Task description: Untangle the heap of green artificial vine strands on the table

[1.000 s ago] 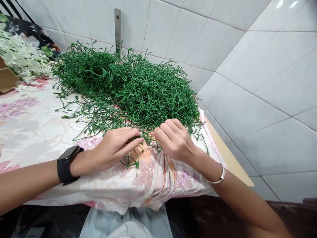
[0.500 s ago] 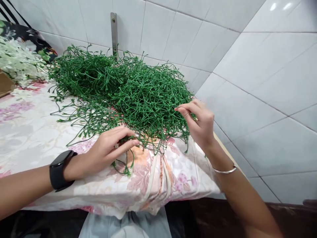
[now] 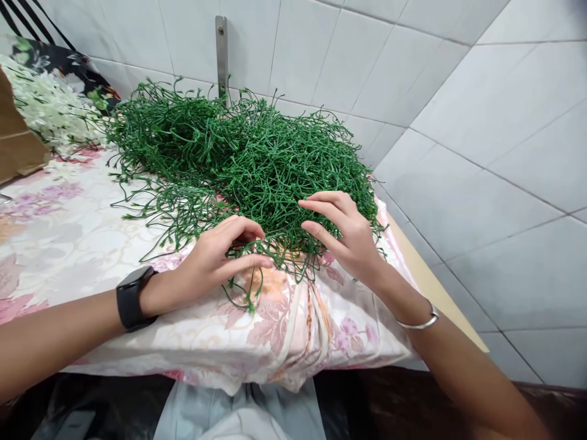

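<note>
A large tangled heap of thin green artificial flower stems (image 3: 293, 165) with small budded tips lies on a table with a floral cloth. My left hand (image 3: 217, 253), a black watch on its wrist, rests at the front of the heap. Its fingers curl around a few green stems (image 3: 250, 296), whose ends stick out below the thumb. The grip itself is partly hidden by the fingers. Over the heap's front right side is my right hand (image 3: 343, 235), wearing a silver bangle. Its fingers are apart, and nothing shows between them.
White artificial blossoms (image 3: 50, 107) lie at the far left beside a brown cardboard piece (image 3: 18, 137) and a dark floral bag (image 3: 68, 67). White tiled walls (image 3: 458, 183) close off the back and right. A metal bracket (image 3: 222, 55) is fixed behind the heap.
My right hand has moved left and its pinched fingers have spread apart. My left hand stays by the stems at the front. The camera view has shifted slightly.
</note>
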Action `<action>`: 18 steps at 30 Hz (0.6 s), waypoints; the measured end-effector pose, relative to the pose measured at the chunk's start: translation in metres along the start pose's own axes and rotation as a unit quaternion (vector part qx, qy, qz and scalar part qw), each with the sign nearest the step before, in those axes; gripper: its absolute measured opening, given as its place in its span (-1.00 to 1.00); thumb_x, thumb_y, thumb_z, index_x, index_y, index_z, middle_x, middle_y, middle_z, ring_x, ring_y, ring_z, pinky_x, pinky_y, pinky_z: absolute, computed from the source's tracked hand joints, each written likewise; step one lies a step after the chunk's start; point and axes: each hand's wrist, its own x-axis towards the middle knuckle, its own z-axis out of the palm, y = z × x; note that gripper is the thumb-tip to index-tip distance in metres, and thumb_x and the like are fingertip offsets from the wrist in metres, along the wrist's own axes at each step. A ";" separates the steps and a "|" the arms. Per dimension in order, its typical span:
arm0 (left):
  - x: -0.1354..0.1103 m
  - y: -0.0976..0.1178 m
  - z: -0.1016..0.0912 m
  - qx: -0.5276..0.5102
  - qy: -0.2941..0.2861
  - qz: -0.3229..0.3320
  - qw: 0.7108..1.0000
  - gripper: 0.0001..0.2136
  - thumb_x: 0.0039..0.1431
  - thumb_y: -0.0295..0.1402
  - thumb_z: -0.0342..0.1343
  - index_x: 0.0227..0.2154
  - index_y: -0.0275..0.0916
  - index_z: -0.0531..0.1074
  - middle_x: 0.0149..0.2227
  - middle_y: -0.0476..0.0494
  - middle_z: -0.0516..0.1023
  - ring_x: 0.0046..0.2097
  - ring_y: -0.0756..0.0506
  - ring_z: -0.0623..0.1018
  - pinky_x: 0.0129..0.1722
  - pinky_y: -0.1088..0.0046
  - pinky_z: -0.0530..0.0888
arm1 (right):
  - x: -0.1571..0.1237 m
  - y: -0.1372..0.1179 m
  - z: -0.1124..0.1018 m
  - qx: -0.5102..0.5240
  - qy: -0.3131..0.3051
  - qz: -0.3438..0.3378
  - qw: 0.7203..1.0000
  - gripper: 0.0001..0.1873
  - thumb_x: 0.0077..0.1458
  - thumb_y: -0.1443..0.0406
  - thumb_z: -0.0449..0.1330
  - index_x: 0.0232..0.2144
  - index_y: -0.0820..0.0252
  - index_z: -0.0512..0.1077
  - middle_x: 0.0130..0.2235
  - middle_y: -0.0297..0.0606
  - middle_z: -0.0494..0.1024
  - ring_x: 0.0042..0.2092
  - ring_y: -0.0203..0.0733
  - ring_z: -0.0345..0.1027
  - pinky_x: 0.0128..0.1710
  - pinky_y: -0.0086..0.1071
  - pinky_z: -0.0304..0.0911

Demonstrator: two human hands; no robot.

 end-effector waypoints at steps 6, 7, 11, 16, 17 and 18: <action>0.000 0.002 0.000 0.005 -0.015 0.012 1.000 -0.73 0.05 -0.22 0.05 -0.25 -0.26 0.25 -0.31 -0.06 0.34 -0.27 0.01 0.35 -0.29 0.50 0.33 | -0.004 -0.027 0.006 0.054 -0.052 -0.071 0.995 -0.85 0.07 0.25 0.03 -0.39 0.19 0.37 -0.27 -0.26 0.41 -0.18 -0.26 0.25 -0.12 -0.27 0.08; 0.000 0.002 0.001 0.007 -0.018 0.021 1.000 -0.74 0.06 -0.22 0.04 -0.24 -0.26 0.25 -0.31 -0.07 0.34 -0.26 0.00 0.34 -0.29 0.50 0.33 | -0.005 -0.030 0.007 0.055 -0.064 -0.084 0.993 -0.83 0.06 0.24 0.04 -0.43 0.20 0.36 -0.32 -0.28 0.42 -0.22 -0.28 0.25 -0.15 -0.28 0.08; 0.000 0.000 0.004 0.037 -0.024 0.093 0.995 -0.80 0.10 -0.29 0.00 -0.26 -0.30 0.23 -0.32 -0.10 0.35 -0.27 -0.01 0.33 -0.28 0.47 0.32 | -0.005 -0.035 0.013 0.079 -0.103 -0.104 0.986 -0.78 0.02 0.18 0.09 -0.35 0.23 0.37 -0.33 -0.28 0.41 -0.24 -0.31 0.24 -0.19 -0.32 0.08; 0.000 0.000 0.004 0.056 -0.035 0.111 0.992 -0.78 0.10 -0.31 0.00 -0.22 -0.31 0.21 -0.25 -0.15 0.35 -0.19 -0.04 0.33 -0.21 0.44 0.31 | -0.003 -0.032 0.014 0.179 -0.165 -0.094 0.965 -0.85 0.06 0.28 0.06 -0.39 0.27 0.36 -0.35 -0.26 0.40 -0.25 -0.35 0.23 -0.22 -0.39 0.14; 0.000 0.000 0.003 0.052 -0.042 0.108 0.992 -0.77 0.10 -0.31 0.00 -0.21 -0.31 0.21 -0.23 -0.16 0.35 -0.17 -0.04 0.33 -0.19 0.43 0.31 | -0.003 -0.032 0.013 0.195 -0.167 -0.085 0.963 -0.85 0.05 0.30 0.06 -0.39 0.29 0.36 -0.36 -0.25 0.39 -0.25 -0.36 0.23 -0.22 -0.39 0.15; 0.000 0.000 0.002 0.047 -0.048 0.105 0.992 -0.76 0.10 -0.30 0.00 -0.21 -0.31 0.21 -0.22 -0.16 0.35 -0.16 -0.05 0.32 -0.18 0.43 0.31 | -0.003 -0.033 0.013 0.210 -0.169 -0.077 0.960 -0.86 0.04 0.30 0.07 -0.40 0.30 0.37 -0.36 -0.25 0.39 -0.25 -0.36 0.23 -0.22 -0.40 0.16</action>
